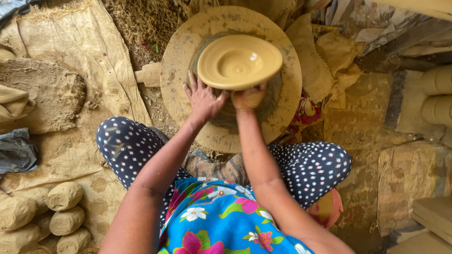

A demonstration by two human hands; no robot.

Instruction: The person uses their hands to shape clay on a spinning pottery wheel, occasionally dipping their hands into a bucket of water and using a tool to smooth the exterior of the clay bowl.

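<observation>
I see my left hand and right hand both cupped under the near rim of the wet clay dish, grasping it from below so its soft wall stays true above the wheel.

From my remote seat, body notes only. Both arms are bare to above the elbow, no sleeves showing. Left hand at 11 o'clock of centre, right hand just at 12; the right looks coated in wet clay. Top at 6 o'clock: bright blue with pink, white and green flowers. Trousers: dark navy scattered with small white and pale squares, on both legs.
</observation>
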